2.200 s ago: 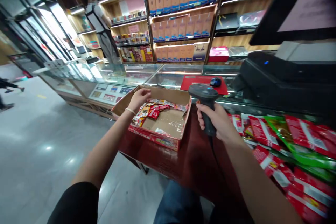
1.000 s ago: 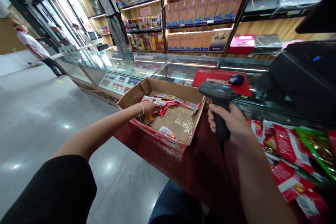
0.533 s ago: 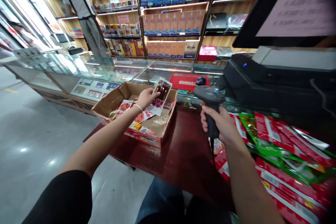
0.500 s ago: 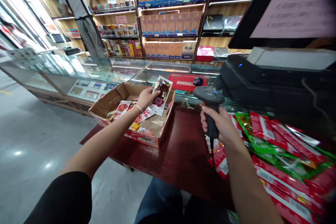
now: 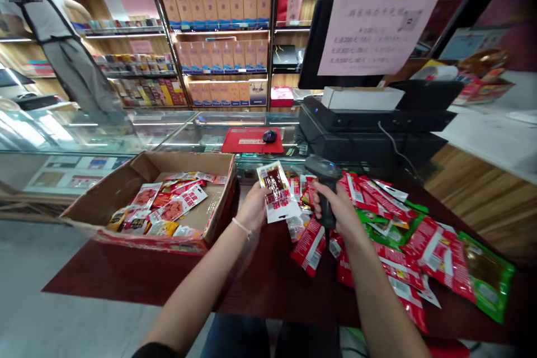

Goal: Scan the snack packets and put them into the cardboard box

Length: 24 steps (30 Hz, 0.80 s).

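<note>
My left hand (image 5: 255, 205) is closed on a small snack packet (image 5: 277, 192) with a clear window and red print, held upright just right of the cardboard box (image 5: 126, 187). My right hand (image 5: 340, 213) grips the handle of a black barcode scanner (image 5: 323, 179), whose head sits close to the packet's right side. The box stands on the dark red table (image 5: 268, 279) and holds several loose snack packets (image 5: 168, 210). A pile of red and green packets (image 5: 398, 235) lies on the table to the right of my hands.
Behind the table runs a glass counter (image 5: 176, 128) with a red mouse pad and mouse (image 5: 269, 136). A black register with a monitor and pink notice (image 5: 369, 117) stands at the right. A person in an apron (image 5: 71, 61) stands at the left before stocked shelves.
My left hand lifted a packet out of the box and carried it right, up to the scanner. The view swung right, so the box now sits at the left.
</note>
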Each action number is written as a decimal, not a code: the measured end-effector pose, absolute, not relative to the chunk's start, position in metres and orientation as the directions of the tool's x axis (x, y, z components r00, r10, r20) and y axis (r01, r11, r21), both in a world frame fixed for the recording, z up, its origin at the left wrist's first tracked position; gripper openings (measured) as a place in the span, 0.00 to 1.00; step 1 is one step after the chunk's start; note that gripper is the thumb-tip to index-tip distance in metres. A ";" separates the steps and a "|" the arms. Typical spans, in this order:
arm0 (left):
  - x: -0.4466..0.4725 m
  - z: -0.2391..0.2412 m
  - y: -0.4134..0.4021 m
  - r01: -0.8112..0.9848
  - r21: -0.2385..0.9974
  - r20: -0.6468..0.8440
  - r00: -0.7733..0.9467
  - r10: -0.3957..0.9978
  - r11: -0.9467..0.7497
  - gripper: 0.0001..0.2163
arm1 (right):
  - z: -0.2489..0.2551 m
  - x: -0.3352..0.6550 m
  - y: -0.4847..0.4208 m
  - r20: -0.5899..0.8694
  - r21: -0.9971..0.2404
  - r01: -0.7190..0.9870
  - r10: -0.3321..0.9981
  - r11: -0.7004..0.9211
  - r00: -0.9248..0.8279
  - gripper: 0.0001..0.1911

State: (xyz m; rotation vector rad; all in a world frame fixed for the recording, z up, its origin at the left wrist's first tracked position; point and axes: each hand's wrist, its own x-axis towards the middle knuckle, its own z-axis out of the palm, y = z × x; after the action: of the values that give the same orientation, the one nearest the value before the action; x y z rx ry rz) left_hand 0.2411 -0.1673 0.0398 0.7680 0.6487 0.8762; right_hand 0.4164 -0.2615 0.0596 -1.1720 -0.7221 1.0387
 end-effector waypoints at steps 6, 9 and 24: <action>0.247 -0.028 -0.152 -0.427 0.790 -0.142 0.570 0.810 0.439 0.27 | 0.035 0.428 -0.265 -0.109 -0.961 -0.278 0.905 0.010 0.410 0.19; 0.248 -0.053 -0.143 -0.342 0.906 -0.054 0.492 0.869 0.250 0.22 | 0.029 0.423 -0.265 -0.143 -0.966 -0.256 0.905 -0.039 0.400 0.20; 0.240 -0.067 -0.132 -0.027 1.000 0.013 0.322 0.947 -0.004 0.12 | 0.014 0.403 -0.263 -0.142 -0.984 0.060 0.936 -0.170 0.321 0.16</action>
State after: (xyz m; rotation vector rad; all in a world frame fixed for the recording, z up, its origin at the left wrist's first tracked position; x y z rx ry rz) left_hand 0.2403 -0.1321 -0.0673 1.3334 0.9422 0.9829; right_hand 0.4028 -0.2626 0.0140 -1.5236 -0.9482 1.0341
